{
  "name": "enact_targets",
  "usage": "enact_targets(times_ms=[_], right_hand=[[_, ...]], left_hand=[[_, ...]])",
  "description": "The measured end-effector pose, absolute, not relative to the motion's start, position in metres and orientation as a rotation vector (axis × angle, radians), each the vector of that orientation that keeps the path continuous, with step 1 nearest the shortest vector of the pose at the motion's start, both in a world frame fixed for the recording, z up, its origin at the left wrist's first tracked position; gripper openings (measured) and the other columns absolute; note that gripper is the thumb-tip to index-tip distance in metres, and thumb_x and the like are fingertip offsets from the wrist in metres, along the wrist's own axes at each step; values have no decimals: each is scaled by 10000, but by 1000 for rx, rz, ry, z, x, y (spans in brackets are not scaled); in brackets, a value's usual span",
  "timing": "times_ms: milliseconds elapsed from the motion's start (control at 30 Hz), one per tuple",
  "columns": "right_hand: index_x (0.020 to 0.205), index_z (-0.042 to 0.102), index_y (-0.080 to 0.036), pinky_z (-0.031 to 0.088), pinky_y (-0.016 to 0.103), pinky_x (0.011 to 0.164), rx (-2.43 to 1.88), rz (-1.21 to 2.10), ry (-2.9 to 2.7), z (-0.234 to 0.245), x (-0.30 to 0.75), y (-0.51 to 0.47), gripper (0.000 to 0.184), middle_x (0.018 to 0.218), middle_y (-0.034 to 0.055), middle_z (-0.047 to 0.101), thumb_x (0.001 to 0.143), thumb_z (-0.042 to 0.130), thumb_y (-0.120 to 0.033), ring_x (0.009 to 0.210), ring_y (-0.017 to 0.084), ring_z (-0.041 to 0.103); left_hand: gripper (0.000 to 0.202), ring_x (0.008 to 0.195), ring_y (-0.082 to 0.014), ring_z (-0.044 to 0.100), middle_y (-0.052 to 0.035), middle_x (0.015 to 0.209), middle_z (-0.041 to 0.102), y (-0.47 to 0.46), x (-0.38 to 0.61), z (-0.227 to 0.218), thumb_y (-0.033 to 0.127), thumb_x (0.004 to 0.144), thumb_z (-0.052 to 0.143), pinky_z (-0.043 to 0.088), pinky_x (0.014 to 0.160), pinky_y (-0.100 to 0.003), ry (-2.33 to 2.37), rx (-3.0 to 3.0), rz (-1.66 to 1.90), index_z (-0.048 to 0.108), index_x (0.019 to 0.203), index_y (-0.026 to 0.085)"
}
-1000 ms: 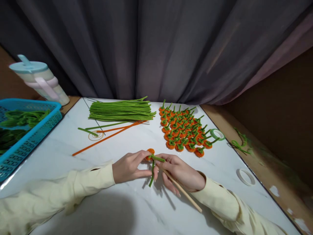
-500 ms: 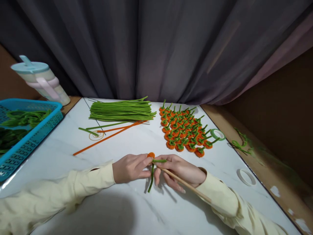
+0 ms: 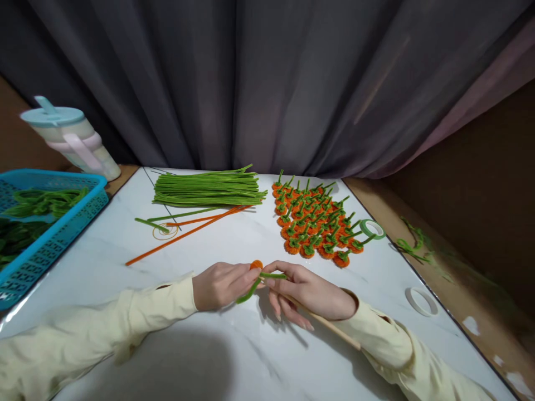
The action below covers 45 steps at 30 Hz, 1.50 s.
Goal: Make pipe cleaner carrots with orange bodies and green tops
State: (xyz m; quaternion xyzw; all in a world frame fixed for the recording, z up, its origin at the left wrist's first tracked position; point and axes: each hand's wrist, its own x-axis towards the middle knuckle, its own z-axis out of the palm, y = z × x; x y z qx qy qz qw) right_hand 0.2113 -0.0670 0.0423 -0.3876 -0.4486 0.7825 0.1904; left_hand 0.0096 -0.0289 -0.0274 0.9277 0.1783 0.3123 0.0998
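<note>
Step (judged): green strip (image 3: pixel 276 275), 1 pc., being fixed to orange pc. (image 3: pixel 256 264); firm pinch + strip drawn snug called for next.
Orange pc.: 1, held L of orange cluster (image 3: pixel 307 223), nr. its front edge; partly hidden, facing/long axis can't be told.
Strip: bent; one end pointed R below cluster, other angled back twd. wearer.
Stick (image 3: pixel 338 332): 1, long axis slanted from fingertips twd. R sleeve (image 3: pixel 388 340), away from cluster.
L hand (image 3: pixel 221 285): closed, pc. pinched.
R hand (image 3: pixel 315 289): thumb/index nearly closed, stick held; other fingers loosely curled.

Orange piece (image 3: pixel 256 264) in left fingers (image 3: pixel 249 275)
</note>
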Motion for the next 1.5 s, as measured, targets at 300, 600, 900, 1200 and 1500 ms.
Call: enact_targets(times_ms=[300,600,900,1200,1500], right_hand=[[936,455,-143,231,149,273,-1165,2049,-1437,45,213,-71,210,513,-71,529,849,438,-334,242,19,320],[891,449,-145,219,145,254,-1210,2002,-1567,42,216,-69,208,528,-77,490,865,418,-349,248,9,283],[1001,442,-165,342,196,400,-1486,1230,-1945,34,221,-61,184,700,-2,568,915,340,-292,412,70,441],[873,563,-149,405,293,674,-1387,205,-2353,-3,213,-66,206,836,86,578,911,364,-191,760,182,508],[823,582,-136,419,242,545,-1241,1483,-1523,10,200,-70,334,665,12,558,784,553,-467,565,107,499]], left_hand=[[148,562,-107,592,-20,706,628,-35,14,-14,227,902,413,477,533,-180,584,2690,946,532,967,170],[165,679,-149,648,-37,762,702,-31,24,-2,278,788,597,529,645,-232,777,1745,752,659,786,125],[277,633,-137,629,-46,687,686,-17,26,3,342,646,727,502,604,-236,911,1133,761,634,735,98],[299,630,-136,628,-54,681,684,-16,25,1,353,621,743,506,639,-246,957,975,820,594,666,98],[149,707,-149,638,-45,758,691,-34,27,-6,279,766,605,511,681,-241,916,1639,950,619,777,131]])
